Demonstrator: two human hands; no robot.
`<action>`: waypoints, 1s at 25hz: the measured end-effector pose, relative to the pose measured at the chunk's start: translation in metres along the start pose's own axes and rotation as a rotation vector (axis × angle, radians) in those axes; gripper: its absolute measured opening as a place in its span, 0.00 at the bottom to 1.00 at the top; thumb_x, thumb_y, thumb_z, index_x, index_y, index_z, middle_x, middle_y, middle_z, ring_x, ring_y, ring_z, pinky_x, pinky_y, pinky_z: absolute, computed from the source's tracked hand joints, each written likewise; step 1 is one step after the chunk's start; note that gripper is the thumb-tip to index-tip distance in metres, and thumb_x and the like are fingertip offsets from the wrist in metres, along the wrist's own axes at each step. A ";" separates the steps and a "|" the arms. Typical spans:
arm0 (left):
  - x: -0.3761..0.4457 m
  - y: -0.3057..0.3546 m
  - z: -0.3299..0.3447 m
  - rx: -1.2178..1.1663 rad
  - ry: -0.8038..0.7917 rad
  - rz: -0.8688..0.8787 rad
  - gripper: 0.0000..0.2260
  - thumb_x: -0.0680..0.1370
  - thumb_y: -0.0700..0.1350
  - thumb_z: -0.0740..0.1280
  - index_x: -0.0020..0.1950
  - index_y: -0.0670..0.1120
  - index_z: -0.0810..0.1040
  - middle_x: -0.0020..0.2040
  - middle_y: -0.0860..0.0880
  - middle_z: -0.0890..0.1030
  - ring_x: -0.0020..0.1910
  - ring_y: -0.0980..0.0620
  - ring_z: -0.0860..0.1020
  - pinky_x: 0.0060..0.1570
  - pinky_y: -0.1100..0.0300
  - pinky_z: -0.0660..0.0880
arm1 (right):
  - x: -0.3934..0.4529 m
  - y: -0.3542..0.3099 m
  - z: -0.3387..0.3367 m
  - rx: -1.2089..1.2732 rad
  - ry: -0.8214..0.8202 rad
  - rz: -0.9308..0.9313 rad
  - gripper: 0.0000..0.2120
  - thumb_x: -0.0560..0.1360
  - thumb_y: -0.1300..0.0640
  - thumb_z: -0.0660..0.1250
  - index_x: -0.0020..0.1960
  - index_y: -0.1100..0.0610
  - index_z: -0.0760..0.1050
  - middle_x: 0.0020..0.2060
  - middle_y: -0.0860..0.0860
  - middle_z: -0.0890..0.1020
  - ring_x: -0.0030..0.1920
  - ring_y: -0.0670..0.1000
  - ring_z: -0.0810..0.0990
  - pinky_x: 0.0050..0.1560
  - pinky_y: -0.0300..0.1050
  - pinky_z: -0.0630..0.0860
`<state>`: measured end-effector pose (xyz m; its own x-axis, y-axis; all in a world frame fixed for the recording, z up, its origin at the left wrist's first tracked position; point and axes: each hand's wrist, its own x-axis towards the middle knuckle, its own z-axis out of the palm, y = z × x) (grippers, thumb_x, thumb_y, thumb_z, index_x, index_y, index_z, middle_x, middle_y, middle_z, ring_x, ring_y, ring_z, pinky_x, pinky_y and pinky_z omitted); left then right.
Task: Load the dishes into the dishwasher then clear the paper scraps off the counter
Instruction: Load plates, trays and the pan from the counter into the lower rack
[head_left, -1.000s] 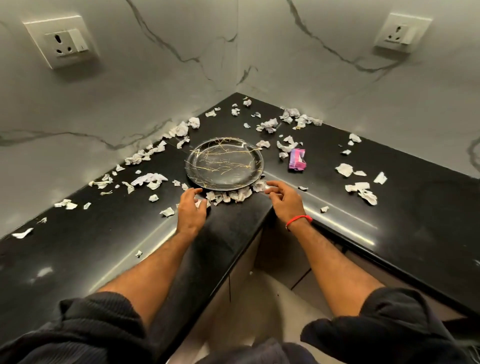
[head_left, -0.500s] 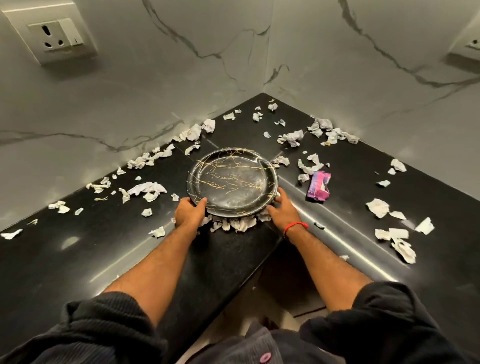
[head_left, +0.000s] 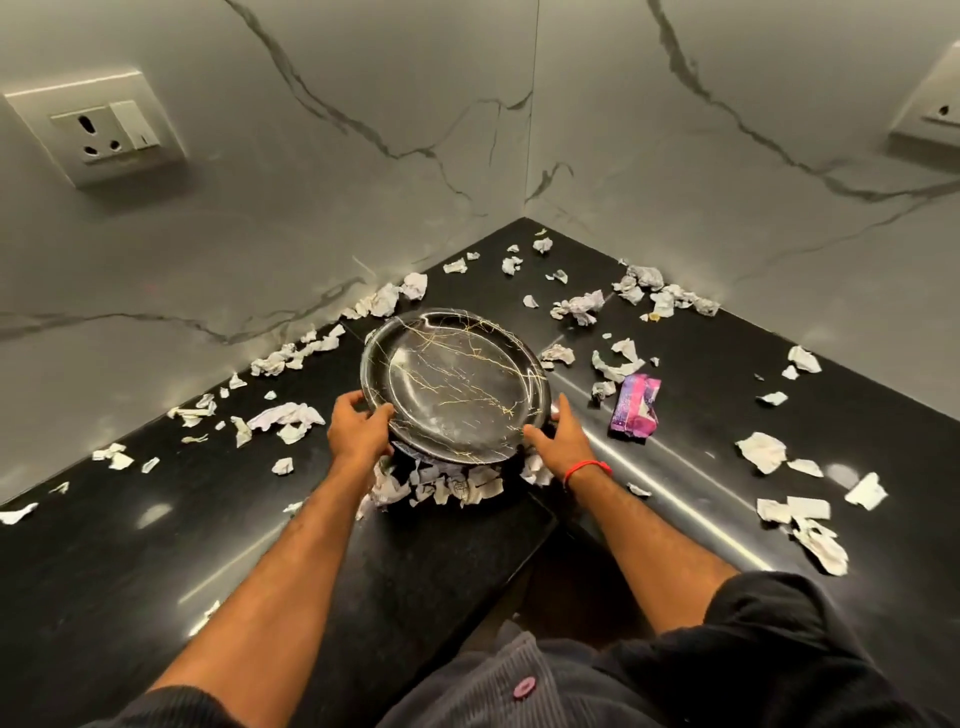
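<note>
Gripping the plate (head_left: 457, 387) by opposite rims, the left hand (head_left: 358, 431) and right hand (head_left: 563, 441) held it near the table's (head_left: 104, 545) inner front corner, face up, near edge tipped above the paper scraps (head_left: 447, 486). Being round, it showed no long axis. Loading looked barely begun; no dishwasher was visible, and scraps lay uncleared along both back edges.
</note>
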<state>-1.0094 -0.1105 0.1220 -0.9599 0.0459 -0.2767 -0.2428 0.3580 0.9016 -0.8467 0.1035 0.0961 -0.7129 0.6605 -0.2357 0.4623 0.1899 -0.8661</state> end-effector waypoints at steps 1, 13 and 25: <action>-0.001 0.004 -0.006 -0.034 -0.036 0.020 0.18 0.78 0.41 0.71 0.65 0.47 0.71 0.48 0.45 0.84 0.39 0.46 0.84 0.26 0.57 0.77 | -0.002 -0.003 -0.002 0.035 0.035 0.019 0.36 0.77 0.56 0.70 0.78 0.58 0.55 0.65 0.55 0.75 0.66 0.55 0.73 0.64 0.46 0.68; -0.071 0.010 -0.024 0.098 -0.648 0.222 0.16 0.81 0.39 0.68 0.66 0.43 0.68 0.48 0.40 0.83 0.38 0.49 0.79 0.23 0.61 0.73 | -0.137 0.012 -0.067 0.498 0.631 -0.024 0.10 0.76 0.66 0.67 0.54 0.55 0.78 0.40 0.47 0.82 0.39 0.43 0.79 0.45 0.40 0.76; -0.265 -0.040 0.061 0.384 -1.151 0.528 0.18 0.82 0.45 0.66 0.72 0.51 0.71 0.53 0.43 0.83 0.43 0.47 0.83 0.32 0.54 0.80 | -0.418 0.142 -0.119 0.544 1.201 0.185 0.13 0.75 0.66 0.68 0.58 0.59 0.78 0.43 0.49 0.82 0.40 0.40 0.80 0.44 0.36 0.76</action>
<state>-0.7365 -0.0799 0.1393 -0.2135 0.9524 -0.2177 0.3587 0.2837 0.8893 -0.4204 -0.0592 0.1245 0.3722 0.9248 -0.0792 0.0322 -0.0982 -0.9946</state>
